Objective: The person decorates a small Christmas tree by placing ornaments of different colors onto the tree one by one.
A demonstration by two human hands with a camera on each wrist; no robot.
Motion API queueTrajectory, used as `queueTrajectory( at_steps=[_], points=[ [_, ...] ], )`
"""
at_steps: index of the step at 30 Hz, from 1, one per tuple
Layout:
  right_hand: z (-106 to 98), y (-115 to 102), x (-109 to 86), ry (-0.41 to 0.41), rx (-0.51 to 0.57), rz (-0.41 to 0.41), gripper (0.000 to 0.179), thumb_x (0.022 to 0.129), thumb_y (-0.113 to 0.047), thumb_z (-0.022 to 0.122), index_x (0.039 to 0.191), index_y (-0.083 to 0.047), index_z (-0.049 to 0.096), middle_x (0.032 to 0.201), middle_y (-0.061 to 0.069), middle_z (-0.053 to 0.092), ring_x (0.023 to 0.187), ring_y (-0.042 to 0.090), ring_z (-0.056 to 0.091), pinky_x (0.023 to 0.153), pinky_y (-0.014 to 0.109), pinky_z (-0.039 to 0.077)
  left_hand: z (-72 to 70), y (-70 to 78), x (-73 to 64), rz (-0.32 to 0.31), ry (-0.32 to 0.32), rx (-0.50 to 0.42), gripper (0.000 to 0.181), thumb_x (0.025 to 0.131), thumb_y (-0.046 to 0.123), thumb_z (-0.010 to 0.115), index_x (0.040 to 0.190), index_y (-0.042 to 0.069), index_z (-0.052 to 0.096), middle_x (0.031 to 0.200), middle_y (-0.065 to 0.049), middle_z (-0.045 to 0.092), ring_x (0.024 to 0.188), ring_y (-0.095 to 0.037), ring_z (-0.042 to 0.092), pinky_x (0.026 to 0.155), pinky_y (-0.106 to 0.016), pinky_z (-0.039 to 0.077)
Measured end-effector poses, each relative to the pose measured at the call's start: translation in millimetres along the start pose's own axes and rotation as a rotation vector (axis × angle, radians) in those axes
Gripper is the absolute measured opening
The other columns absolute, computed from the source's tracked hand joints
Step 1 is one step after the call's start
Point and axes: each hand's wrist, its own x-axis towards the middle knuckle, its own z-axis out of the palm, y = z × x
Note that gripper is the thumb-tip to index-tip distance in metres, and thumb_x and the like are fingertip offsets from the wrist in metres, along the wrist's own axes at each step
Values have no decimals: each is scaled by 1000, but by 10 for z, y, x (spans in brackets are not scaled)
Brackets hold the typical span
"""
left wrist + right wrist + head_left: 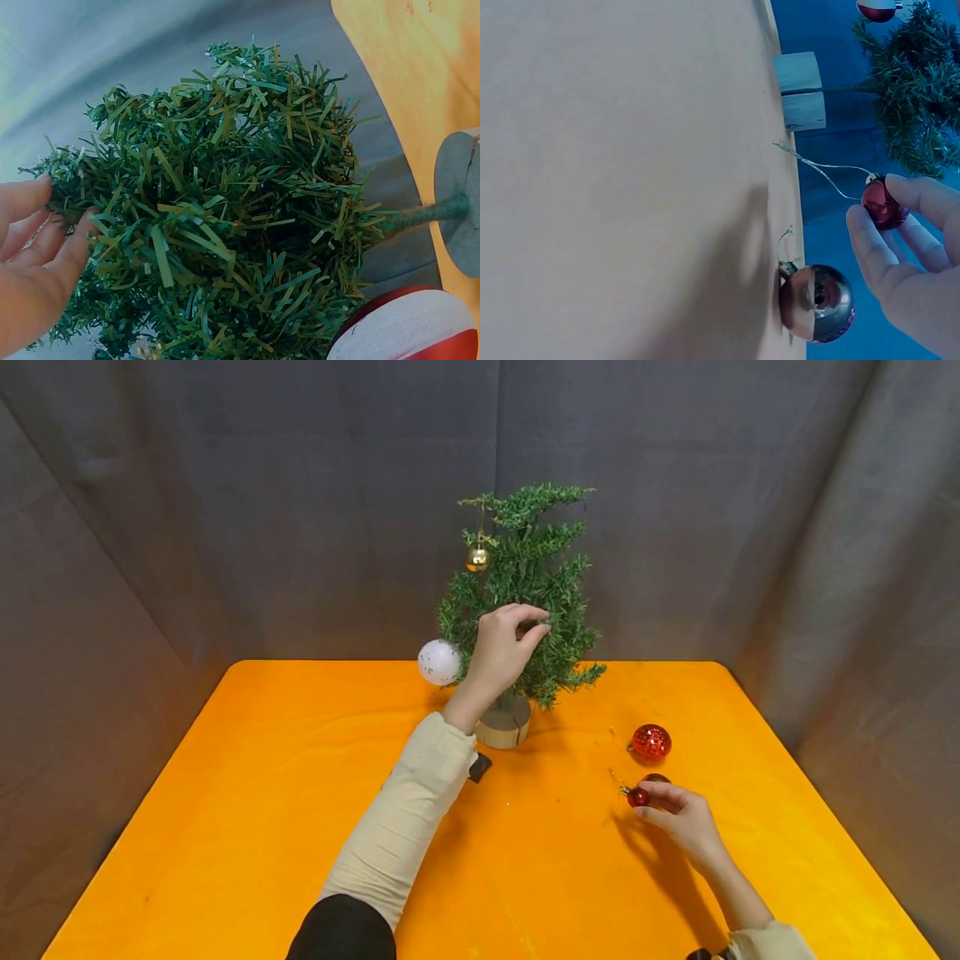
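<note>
A small green artificial Christmas tree (pixel 555 585) stands on a round wooden base (pixel 504 727). My left hand (pixel 504 643) reaches to its front, thumb and fingers pinching a branch tip (pixel 71 176). Low over the table, my right hand (pixel 682 818) holds a small shiny red bauble (pixel 883 204) between thumb and fingertips, its thin string loop hanging free. Just behind that hand, a shiny bauble (pixel 817 302) lies on the table, mostly hidden in the head view. A small gold bauble (pixel 478 558) hangs from an upper left branch, and a larger white bauble (pixel 439 662) hangs low on the left.
A glittery red bauble (pixel 651 742) with a string lies on the table right of the tree. An orange cloth (pixel 262 760) covers the table. Grey curtains (pixel 300 527) hang behind and along both sides.
</note>
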Motion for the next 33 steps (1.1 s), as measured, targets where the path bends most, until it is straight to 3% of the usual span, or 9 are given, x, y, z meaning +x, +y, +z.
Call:
queueTrajectory(
  at_steps=[6, 19, 33],
  points=[
    [-3, -49, 16, -25, 44, -56, 37, 77, 9, 63, 109, 22, 49, 88, -10, 63, 80, 1, 58, 66, 16, 48, 5, -7, -2, 2, -3, -6, 18, 85, 7, 61, 100, 0, 66, 91, -10, 62, 75, -16, 59, 66, -17, 46],
    [-44, -224, 139, -66, 199, -118, 29, 78, 14, 59, 105, 20, 51, 86, -6, 65, 77, 7, 61, 64, 22, 51, -2, -16, -1, 2, 0, -12, 18, 85, 7, 61, 100, 0, 66, 93, -10, 62, 76, -16, 59, 67, -17, 46],
    [-51, -532, 356, -48, 11, -191, 33, 80, 5, 61, 109, 16, 51, 88, -11, 61, 81, 5, 58, 68, 18, 49, -3, -11, -3, -2, -3, 5, 18, 85, 8, 61, 101, 1, 66, 93, -9, 61, 73, -15, 59, 66, -18, 46]
  ],
)
